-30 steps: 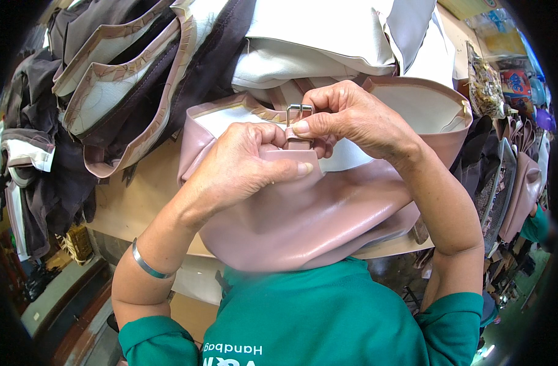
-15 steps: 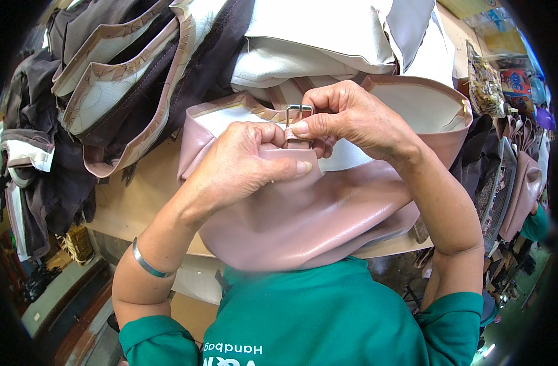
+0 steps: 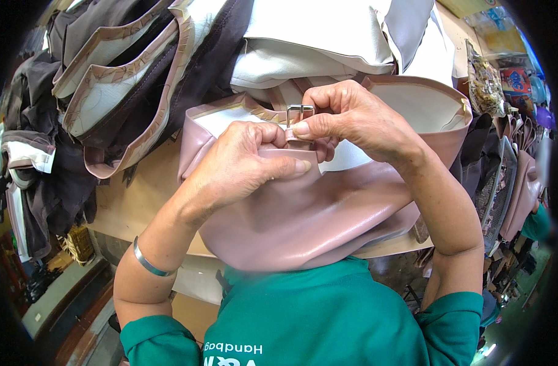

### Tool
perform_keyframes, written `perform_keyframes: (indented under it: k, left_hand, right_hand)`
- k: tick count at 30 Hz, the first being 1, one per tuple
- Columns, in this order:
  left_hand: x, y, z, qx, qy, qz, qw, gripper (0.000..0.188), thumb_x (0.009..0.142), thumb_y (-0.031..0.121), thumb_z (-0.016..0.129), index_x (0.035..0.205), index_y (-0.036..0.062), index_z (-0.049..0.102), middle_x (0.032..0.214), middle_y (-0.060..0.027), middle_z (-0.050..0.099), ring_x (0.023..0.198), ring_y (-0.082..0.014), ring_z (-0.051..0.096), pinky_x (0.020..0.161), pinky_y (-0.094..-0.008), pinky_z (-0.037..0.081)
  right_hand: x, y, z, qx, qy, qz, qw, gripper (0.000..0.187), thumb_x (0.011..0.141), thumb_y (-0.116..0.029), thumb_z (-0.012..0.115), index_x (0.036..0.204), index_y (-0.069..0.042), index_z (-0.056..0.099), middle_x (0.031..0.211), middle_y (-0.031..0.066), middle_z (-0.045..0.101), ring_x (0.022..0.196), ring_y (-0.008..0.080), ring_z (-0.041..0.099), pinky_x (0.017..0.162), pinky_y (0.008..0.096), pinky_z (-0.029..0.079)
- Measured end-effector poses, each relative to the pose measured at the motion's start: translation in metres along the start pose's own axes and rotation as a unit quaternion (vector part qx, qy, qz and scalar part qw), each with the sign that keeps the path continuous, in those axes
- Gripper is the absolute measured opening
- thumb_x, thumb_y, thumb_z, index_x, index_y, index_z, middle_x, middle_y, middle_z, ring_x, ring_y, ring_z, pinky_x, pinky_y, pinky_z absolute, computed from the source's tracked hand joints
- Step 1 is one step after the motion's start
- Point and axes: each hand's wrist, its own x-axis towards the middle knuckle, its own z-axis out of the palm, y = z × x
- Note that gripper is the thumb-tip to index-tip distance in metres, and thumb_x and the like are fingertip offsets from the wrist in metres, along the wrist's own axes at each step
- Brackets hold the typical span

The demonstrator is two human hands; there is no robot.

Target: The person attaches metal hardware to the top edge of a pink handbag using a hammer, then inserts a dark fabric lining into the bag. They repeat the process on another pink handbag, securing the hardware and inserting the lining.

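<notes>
A dusty-pink leather handbag body [image 3: 315,210] with a white lining lies in front of me, its near side against my green shirt. My left hand [image 3: 242,155] pinches the bag's upper edge, thumb on the outside and the fingers curled behind it. A silver metal buckle [image 3: 289,116] stands upright on a short pink strap [image 3: 296,144] at that edge. My right hand [image 3: 346,119] grips the strap just beside the buckle between thumb and fingers. The fingertips of both hands nearly meet there, and part of the strap is hidden behind them.
Another pink bag piece with a white inside [image 3: 425,107] stands behind my right hand. White material [image 3: 309,58] is heaped at the far side. Dark bag pieces with tan edges [image 3: 117,91] pile up on the left. The tan tabletop [image 3: 129,198] shows below them.
Almost nothing differs. Both hands keep their hold on the bag edge and the strap, with only a very slight shift of the fingers and strap.
</notes>
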Motion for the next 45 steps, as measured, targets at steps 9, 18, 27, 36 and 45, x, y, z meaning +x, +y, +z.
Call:
perform_keyframes:
  k: [9,18,27,36,45]
  left_hand:
    - [0.0,-0.012,0.001,-0.044,0.005,0.064,0.997,0.022,0.071,0.015,0.065,0.088,0.0003,0.064,0.077,-0.0016,0.061,0.073,-0.0069,0.053,0.07,-0.021,0.043]
    - [-0.021,-0.006,-0.008,0.013,0.027,0.108,0.994,0.014,0.071,0.012,0.064,0.071,0.0013,0.055,0.063,0.0052,0.046,0.058,-0.0041,0.038,0.052,-0.02,0.03]
    - [-0.009,-0.011,-0.004,0.183,0.212,0.212,0.936,0.01,0.079,0.007,0.055,0.084,-0.0013,0.057,0.071,0.0018,0.051,0.066,-0.0055,0.042,0.059,-0.0203,0.036]
    - [0.001,-0.013,0.002,0.265,0.244,0.204,0.91,0.018,0.082,0.01,0.054,0.095,-0.0013,0.061,0.072,0.0003,0.057,0.07,-0.0062,0.048,0.067,-0.0211,0.04]
    - [0.012,-0.024,-0.01,0.074,0.179,0.169,0.966,0.03,0.081,0.0,0.05,0.11,-0.0069,0.051,0.096,-0.0072,0.059,0.087,-0.0111,0.053,0.08,-0.0221,0.04]
  right_hand:
    - [-0.014,0.001,0.003,0.002,-0.05,-0.044,0.998,0.027,0.07,-0.01,0.067,0.092,-0.002,0.053,0.079,-0.0007,0.054,0.074,0.0049,0.048,0.064,0.0193,0.039]
    - [-0.021,-0.003,0.018,-0.085,-0.013,-0.157,0.984,0.023,0.069,-0.003,0.059,0.09,0.004,0.053,0.072,0.0056,0.056,0.065,0.01,0.053,0.057,0.0243,0.044]
    - [-0.069,0.0,0.008,-0.41,0.311,-0.344,0.786,0.023,0.071,-0.006,0.061,0.093,-0.003,0.055,0.088,0.0112,0.06,0.081,0.0257,0.058,0.07,0.0318,0.047]
    - [-0.297,0.091,-0.162,-0.379,0.712,-0.063,0.587,0.014,0.076,-0.01,0.055,0.084,-0.002,0.062,0.085,0.0164,0.062,0.08,0.0297,0.061,0.071,0.0343,0.047]
    - [-0.366,0.214,-0.196,-0.425,0.598,0.207,0.647,0.019,0.072,-0.005,0.057,0.09,-0.002,0.061,0.081,0.0128,0.063,0.079,0.0224,0.061,0.073,0.0319,0.046]
